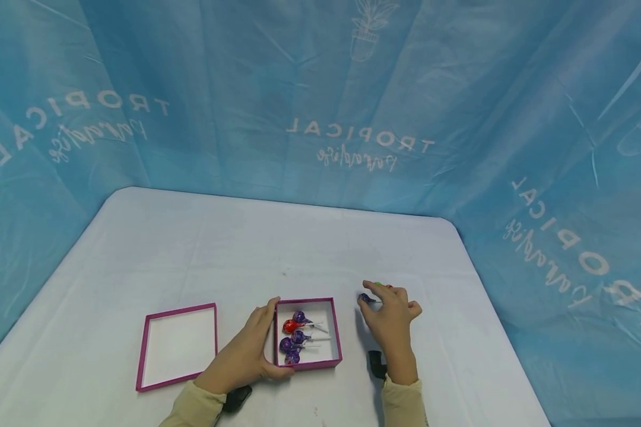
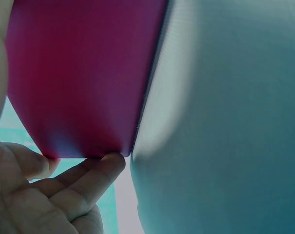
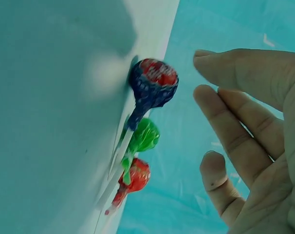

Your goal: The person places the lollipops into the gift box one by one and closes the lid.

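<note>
My left hand grips the left side of a magenta-edged box, fingers along the far left corner and thumb at the near edge. In the left wrist view, fingertips touch the magenta wall. Inside the box lie a red lollipop and several purple ones, white sticks pointing right. Over the table to the right, my right hand hovers with fingers spread around a purple lollipop, apart from it in the right wrist view. A green lollipop and a red lollipop lie just beyond.
A magenta-edged lid lies inside-up on the white table, left of my left hand. Blue printed curtains hang behind the table and along both sides. Dark wrist devices sit by both sleeves.
</note>
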`<move>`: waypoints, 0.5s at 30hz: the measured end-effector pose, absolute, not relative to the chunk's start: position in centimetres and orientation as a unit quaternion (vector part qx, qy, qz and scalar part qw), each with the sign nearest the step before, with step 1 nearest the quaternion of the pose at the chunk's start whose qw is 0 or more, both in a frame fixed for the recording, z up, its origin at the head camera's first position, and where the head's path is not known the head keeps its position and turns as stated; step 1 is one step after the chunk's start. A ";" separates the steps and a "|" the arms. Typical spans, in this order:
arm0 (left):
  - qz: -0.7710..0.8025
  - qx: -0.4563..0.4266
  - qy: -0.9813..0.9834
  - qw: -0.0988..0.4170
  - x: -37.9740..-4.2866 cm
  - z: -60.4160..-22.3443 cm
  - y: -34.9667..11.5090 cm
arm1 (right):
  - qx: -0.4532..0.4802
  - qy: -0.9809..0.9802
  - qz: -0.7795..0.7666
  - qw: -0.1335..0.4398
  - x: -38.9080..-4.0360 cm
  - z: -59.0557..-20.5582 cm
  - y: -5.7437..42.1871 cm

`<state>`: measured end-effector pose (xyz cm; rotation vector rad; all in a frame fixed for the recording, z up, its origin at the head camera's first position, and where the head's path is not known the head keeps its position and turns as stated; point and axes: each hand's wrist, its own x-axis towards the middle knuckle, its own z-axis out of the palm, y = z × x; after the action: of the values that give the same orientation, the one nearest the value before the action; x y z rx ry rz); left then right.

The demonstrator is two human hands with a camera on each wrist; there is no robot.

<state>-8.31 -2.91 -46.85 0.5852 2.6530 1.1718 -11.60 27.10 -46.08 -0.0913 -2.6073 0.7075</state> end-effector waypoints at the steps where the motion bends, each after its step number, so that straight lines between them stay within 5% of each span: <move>1: 0.394 0.197 0.893 0.092 -8.3 -46.8 -2.9 | -0.038 -0.943 0.252 0.213 -11.6 -46.1 27.2; 15: 0.398 0.194 0.892 0.096 -8.3 -46.9 -3.0 | -0.061 -0.951 0.239 0.185 -11.7 -46.3 27.8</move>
<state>-8.28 -2.96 -46.88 0.5734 2.6412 1.1790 -11.70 27.83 -46.31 -0.1721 -2.6795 0.6747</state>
